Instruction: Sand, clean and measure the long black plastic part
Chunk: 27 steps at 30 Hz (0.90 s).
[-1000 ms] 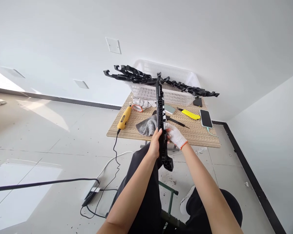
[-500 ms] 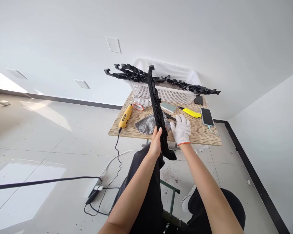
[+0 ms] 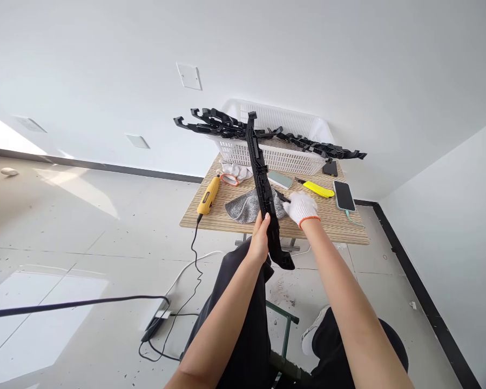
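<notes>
Change over the last second: the gloved right hand point(image 3: 302, 208) had let go of the long black plastic part point(image 3: 264, 192) and dropped onto the table point(image 3: 340, 227), fingers curled over the dark slim screwdriver point(image 3: 284, 198) lying just right of the part. Whether it had actually pinched the tool could not be told; the glove hid the fingertips. The bare left hand point(image 3: 260, 237) alone carried the part, wrapped tight around its lower section, lower end hanging off the table's near edge above the lap, upper end tilted left and reaching up to the white basket point(image 3: 281, 156). Judgement: the part was being steadied one-handed while the other hand went for a tool.

Around the part: grey cloth point(image 3: 243, 208) under it on the table; yellow rotary tool point(image 3: 208, 195) well to its left, cord trailing to the floor; yellow utility knife point(image 3: 318, 188) and phone point(image 3: 343, 195) to its right; more black parts point(image 3: 227, 125) lay across the basket behind. The cloth and the part itself crowded the screwdriver.
</notes>
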Tool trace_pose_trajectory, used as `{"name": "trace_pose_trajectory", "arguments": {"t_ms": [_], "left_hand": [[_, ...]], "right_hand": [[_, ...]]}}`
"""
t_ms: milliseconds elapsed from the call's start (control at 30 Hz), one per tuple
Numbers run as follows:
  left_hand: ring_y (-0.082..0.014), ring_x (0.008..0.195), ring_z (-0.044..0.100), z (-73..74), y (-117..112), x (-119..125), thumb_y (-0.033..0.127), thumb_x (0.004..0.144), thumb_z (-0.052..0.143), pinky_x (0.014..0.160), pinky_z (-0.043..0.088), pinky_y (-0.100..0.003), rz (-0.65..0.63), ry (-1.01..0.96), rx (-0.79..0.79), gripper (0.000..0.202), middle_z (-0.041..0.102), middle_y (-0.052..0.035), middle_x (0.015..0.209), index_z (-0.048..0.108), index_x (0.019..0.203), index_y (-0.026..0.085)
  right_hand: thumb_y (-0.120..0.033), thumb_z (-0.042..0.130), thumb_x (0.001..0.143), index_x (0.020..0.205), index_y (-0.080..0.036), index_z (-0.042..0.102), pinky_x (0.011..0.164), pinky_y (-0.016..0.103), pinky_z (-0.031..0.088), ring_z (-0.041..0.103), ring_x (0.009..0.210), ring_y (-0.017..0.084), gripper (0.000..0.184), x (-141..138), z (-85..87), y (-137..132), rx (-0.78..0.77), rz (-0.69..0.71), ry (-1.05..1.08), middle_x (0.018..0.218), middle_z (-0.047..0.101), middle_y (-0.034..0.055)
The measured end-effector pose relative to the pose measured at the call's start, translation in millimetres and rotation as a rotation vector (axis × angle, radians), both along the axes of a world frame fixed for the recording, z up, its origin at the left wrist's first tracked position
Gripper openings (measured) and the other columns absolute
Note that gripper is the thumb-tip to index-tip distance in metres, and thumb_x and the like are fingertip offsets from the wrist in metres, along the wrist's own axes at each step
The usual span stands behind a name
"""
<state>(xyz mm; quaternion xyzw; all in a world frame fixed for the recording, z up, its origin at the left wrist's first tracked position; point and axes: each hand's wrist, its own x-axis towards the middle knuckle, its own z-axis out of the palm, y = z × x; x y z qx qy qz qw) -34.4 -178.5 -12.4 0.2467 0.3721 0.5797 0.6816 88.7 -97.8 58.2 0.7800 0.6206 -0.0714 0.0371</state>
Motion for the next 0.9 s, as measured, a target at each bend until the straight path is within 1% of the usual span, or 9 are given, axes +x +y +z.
{"name": "trace_pose_trajectory", "arguments": {"t_ms": [67, 133, 200, 267, 400, 533, 667, 800, 900], "left_hand": [[-0.0165, 0.093, 0.064, -0.2, 0, 0, 0.052, 0.082, 0.070, 0.076, 0.053, -0.024, 0.008, 0.010, 0.018, 0.046, 0.069, -0.0012, 0.103, 0.062, 0.122, 0.030], [-0.0170, 0.093, 0.064, -0.7, 0, 0, 0.051, 0.083, 0.069, 0.077, 0.053, -0.025, 0.017, 0.010, 0.029, 0.045, 0.069, -0.0014, 0.100, 0.063, 0.121, 0.029], [-0.0174, 0.097, 0.064, -1.2, 0, 0, 0.051, 0.083, 0.069, 0.078, 0.052, -0.025, 0.020, 0.001, 0.024, 0.045, 0.070, -0.0018, 0.102, 0.063, 0.122, 0.029], [-0.0176, 0.101, 0.064, -1.6, 1, 0, 0.050, 0.082, 0.070, 0.080, 0.052, -0.025, 0.029, -0.033, 0.022, 0.046, 0.069, -0.0020, 0.108, 0.062, 0.122, 0.029], [-0.0199, 0.113, 0.062, -1.4, 4, -1, 0.049, 0.081, 0.073, 0.086, 0.053, -0.028, 0.053, -0.104, 0.044, 0.044, 0.066, -0.0030, 0.118, 0.063, 0.119, 0.028], [-0.0213, 0.115, 0.062, -0.8, 5, -4, 0.047, 0.083, 0.072, 0.082, 0.055, -0.028, 0.026, -0.098, 0.038, 0.040, 0.066, -0.0032, 0.119, 0.064, 0.117, 0.028], [-0.0198, 0.103, 0.066, -0.1, 2, -4, 0.047, 0.084, 0.071, 0.077, 0.054, -0.027, 0.003, -0.002, 0.039, 0.037, 0.068, -0.0030, 0.115, 0.067, 0.114, 0.027], [-0.0215, 0.102, 0.067, 2.2, -4, 1, 0.049, 0.084, 0.071, 0.079, 0.055, -0.030, -0.075, 0.009, 0.052, 0.039, 0.069, -0.0045, 0.114, 0.065, 0.115, 0.026], [-0.0237, 0.104, 0.067, 4.1, -6, 6, 0.049, 0.082, 0.073, 0.083, 0.056, -0.033, -0.095, 0.010, 0.045, 0.043, 0.070, -0.0062, 0.111, 0.064, 0.116, 0.025]], "right_hand": [[-0.044, 0.057, 0.090, 0.120, -0.019, 0.070, 0.089, 0.044, 0.050, 0.060, 0.119, 0.033, 0.041, -4, 0.8, 7, -0.026, 0.003, 0.029, 0.128, 0.063, 0.0185], [-0.041, 0.066, 0.082, 0.112, -0.014, 0.073, 0.083, 0.045, 0.052, 0.064, 0.111, 0.036, 0.041, -5, 0.8, 13, -0.072, -0.037, 0.041, 0.118, 0.067, 0.0219], [-0.034, 0.071, 0.075, 0.106, -0.011, 0.074, 0.081, 0.046, 0.052, 0.066, 0.105, 0.038, 0.038, -5, -1.0, 14, -0.086, -0.060, 0.052, 0.109, 0.069, 0.0229], [-0.034, 0.066, 0.079, 0.106, -0.014, 0.073, 0.083, 0.044, 0.051, 0.066, 0.106, 0.036, 0.034, -2, -6.0, 10, -0.041, -0.037, 0.077, 0.109, 0.070, 0.0199], [-0.039, 0.040, 0.097, 0.121, -0.022, 0.063, 0.088, 0.037, 0.048, 0.064, 0.107, 0.026, 0.037, 14, -26.3, -12, 0.175, -0.007, 0.157, 0.118, 0.067, 0.0119], [-0.050, 0.047, 0.095, 0.112, -0.021, 0.062, 0.087, 0.031, 0.046, 0.064, 0.100, 0.023, 0.037, 27, -45.7, -28, 0.548, -0.072, 0.498, 0.110, 0.068, 0.0076], [-0.056, 0.047, 0.095, 0.111, -0.021, 0.063, 0.086, 0.029, 0.045, 0.065, 0.095, 0.022, 0.042, 23, -50.5, -32, 0.632, -0.105, 0.628, 0.102, 0.071, 0.0058], [-0.050, 0.024, 0.103, 0.129, -0.019, 0.056, 0.093, 0.029, 0.045, 0.064, 0.107, 0.020, 0.052, 18, -50.4, -32, 0.673, -0.110, 0.638, 0.119, 0.069, 0.0095], [-0.046, 0.022, 0.103, 0.139, -0.018, 0.050, 0.104, 0.030, 0.042, 0.059, 0.121, 0.019, 0.053, 19, -52.4, -32, 0.687, -0.104, 0.676, 0.137, 0.061, 0.0107]]}}
